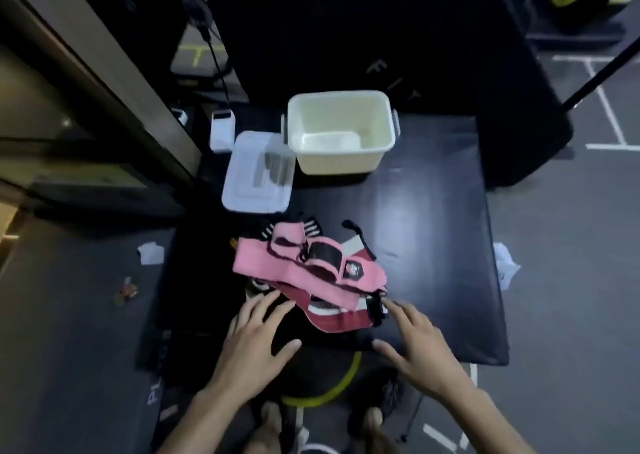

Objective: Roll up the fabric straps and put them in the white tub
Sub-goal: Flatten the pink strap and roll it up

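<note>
Straps: a loose heap of fabric straps [308,270] lies unrolled on the near middle of the black mat [433,245]; pink ones on top, a dark red one with white stripes underneath at the near side, black trim and a small dark badge showing.
Tub: the white tub [341,131] stands upright at the far end of the mat, well apart from the heap; I see nothing inside it but its pale bottom.
Lid: a clear plastic lid [258,173] lies flat just beside the tub, on its left and a little nearer, between tub and heap.
Left hand: the left hand [256,346] is held palm down with fingers spread and straight, gripping nothing; its fingertips [273,299] reach the near left edge of the heap, touching or just short of it, I cannot tell which.
Right hand: the right hand [415,342] is likewise flat and spread, holding nothing; its forefinger comes up to the black end of a strap at the near right corner of the heap.
Other bits: a small white box [222,129] sits left of the tub; crumpled white paper [151,252] lies on the grey floor left of the mat, and more of it on the right.
Feet: two bare feet show below the hands at the near edge.
</note>
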The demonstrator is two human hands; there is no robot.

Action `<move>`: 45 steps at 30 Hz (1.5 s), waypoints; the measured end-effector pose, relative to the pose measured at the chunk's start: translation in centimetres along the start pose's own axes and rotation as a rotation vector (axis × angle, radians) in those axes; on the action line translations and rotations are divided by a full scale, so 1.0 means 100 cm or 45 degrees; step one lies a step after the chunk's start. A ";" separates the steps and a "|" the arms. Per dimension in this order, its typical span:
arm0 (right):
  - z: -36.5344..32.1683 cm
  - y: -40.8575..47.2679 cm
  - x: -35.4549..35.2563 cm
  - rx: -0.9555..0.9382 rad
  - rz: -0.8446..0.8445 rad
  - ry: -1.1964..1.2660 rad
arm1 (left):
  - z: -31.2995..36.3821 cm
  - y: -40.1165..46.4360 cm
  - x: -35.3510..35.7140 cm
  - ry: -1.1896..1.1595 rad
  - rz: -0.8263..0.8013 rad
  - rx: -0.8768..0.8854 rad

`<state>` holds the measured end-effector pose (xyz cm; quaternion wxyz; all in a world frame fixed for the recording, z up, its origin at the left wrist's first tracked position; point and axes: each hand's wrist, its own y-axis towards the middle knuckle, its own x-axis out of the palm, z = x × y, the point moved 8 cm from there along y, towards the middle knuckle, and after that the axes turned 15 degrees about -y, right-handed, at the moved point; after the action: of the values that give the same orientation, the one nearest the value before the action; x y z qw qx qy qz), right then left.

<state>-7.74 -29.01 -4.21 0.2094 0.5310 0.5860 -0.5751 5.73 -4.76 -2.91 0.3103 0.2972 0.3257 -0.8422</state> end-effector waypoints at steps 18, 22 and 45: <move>0.004 0.131 0.158 -0.226 0.807 -0.454 | -0.102 0.108 0.144 0.370 0.534 0.660; 0.003 0.132 0.165 -0.237 0.854 -0.508 | -0.104 0.107 0.147 0.351 0.657 0.781; 0.000 0.111 0.177 -0.102 0.780 -0.553 | -0.102 0.082 0.145 0.261 0.755 0.803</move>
<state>-4.29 -24.82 -24.38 0.5118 0.5385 0.3641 -0.5616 5.53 -6.90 -22.32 0.3986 0.5398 -0.0174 -0.7412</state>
